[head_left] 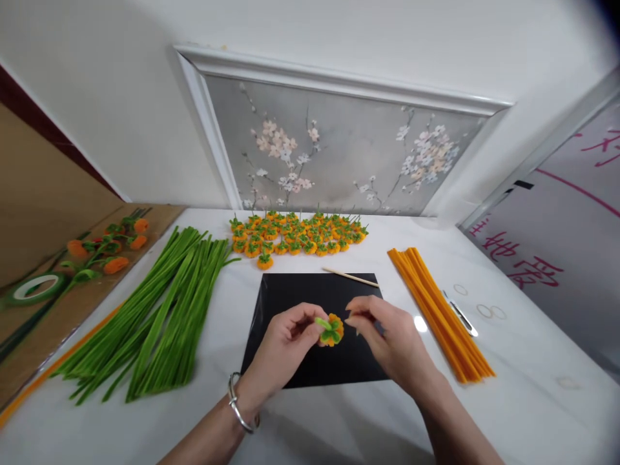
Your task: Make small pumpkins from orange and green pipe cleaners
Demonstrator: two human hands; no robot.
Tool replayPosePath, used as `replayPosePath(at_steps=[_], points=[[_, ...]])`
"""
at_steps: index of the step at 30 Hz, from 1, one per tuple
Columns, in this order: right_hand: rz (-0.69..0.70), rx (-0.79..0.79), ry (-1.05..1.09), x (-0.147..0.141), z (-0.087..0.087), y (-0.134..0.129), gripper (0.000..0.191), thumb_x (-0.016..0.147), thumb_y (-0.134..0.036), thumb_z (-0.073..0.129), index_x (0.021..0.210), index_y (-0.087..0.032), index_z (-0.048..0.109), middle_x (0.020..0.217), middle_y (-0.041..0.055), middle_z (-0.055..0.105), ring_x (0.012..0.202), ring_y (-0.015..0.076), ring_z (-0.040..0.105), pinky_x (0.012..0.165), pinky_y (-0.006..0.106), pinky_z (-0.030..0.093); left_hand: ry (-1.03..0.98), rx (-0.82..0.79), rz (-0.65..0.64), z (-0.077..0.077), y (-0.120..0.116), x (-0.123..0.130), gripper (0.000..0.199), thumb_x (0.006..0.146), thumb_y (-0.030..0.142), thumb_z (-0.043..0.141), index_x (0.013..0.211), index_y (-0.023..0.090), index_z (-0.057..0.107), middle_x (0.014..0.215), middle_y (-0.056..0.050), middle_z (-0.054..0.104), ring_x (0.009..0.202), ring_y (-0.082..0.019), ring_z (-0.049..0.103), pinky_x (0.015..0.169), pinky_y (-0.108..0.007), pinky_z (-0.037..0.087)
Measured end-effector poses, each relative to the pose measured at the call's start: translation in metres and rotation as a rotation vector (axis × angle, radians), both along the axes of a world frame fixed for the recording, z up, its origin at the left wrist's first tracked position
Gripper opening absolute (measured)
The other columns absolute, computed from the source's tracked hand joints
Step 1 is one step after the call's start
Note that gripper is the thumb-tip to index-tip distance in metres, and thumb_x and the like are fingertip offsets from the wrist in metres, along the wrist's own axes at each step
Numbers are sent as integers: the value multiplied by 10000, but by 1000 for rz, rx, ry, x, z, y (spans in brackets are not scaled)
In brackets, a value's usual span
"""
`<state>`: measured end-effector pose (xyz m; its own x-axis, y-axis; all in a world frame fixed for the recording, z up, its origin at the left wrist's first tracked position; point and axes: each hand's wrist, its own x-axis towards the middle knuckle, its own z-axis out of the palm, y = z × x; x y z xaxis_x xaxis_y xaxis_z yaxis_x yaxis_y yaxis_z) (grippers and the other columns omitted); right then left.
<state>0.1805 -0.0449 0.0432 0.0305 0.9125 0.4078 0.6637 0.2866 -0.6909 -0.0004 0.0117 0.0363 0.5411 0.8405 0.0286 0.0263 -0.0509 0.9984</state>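
My left hand (283, 345) pinches a small orange pipe-cleaner persimmon (337, 323) with a green leafy top, held over a black mat (310, 290). The green top faces me, and one green piece sticks out towards my thumb. Just right of the persimmon, my right hand (394, 339) is closed in a pinch, apart from it. Whatever lies between those fingertips, if anything, is too small to make out. A thin wooden stick (351, 277) rests across the mat's far edge.
Green pipe cleaners (169, 310) lie in a spread heap on the left, orange ones (436, 310) on the right beside a white cutter (461, 314). Several finished persimmons (300, 234) stand along the wall. Green tape (39, 289) and a persimmon branch (109, 245) sit far left.
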Motion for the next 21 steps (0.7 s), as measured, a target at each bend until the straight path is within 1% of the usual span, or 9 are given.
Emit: replayPosePath(at_steps=[2, 5, 7, 9, 12, 16, 21], points=[[-15, -94, 165, 1, -1, -1, 61, 871, -194, 539, 862, -205, 599, 774, 8, 642, 615, 119, 581, 576, 220, 462, 4, 10, 10, 1, -1, -1, 115, 881, 230, 535, 856, 159, 621, 755, 5, 614, 677, -104, 565, 651, -201, 467], [42, -249, 340, -1, -2, -3, 102, 886, -236, 520, 842, -199, 604, 658, -20, 582, 549, 101, 550, 514, 200, 445, 17, -2, 7, 3, -2, -1, 188, 916, 307, 498, 912, 160, 615, 781, -7, 610, 696, -115, 565, 672, -220, 478], [68, -340, 435, -3, -2, -4, 122, 896, -268, 514, 847, -195, 597, 611, -35, 554, 517, 90, 535, 491, 188, 442, 24, -15, -12, 4, -3, -1, 195, 919, 323, 497, 945, 158, 598, 790, -12, 607, 708, -119, 565, 684, -226, 477], [75, -393, 488, -5, -3, -4, 135, 898, -289, 518, 844, -190, 591, 599, -38, 553, 511, 85, 533, 492, 183, 448, 12, -14, -41, 5, -4, 1, 166, 899, 308, 538, 948, 157, 586, 815, -16, 600, 744, -123, 565, 704, -223, 473], [89, -409, 497, -6, -3, -4, 163, 907, -306, 510, 833, -184, 589, 617, -28, 574, 534, 87, 545, 520, 190, 464, -36, -11, -80, 6, -6, 2, 124, 862, 248, 587, 948, 160, 568, 880, -26, 585, 819, -135, 569, 755, -228, 477], [97, -394, 455, -6, -2, -5, 206, 938, -308, 458, 824, -184, 578, 638, -21, 588, 543, 84, 540, 537, 195, 462, -38, 1, -107, 6, -7, 2, 97, 859, 186, 566, 953, 170, 548, 905, -26, 582, 842, -135, 577, 769, -231, 485], [69, -346, 468, -6, -5, -6, 148, 932, -308, 469, 891, -191, 551, 651, -26, 570, 536, 85, 530, 517, 193, 463, 14, 20, -62, 4, -7, 0, 185, 855, 161, 555, 1032, 199, 519, 918, -15, 615, 830, -126, 606, 754, -221, 490]])
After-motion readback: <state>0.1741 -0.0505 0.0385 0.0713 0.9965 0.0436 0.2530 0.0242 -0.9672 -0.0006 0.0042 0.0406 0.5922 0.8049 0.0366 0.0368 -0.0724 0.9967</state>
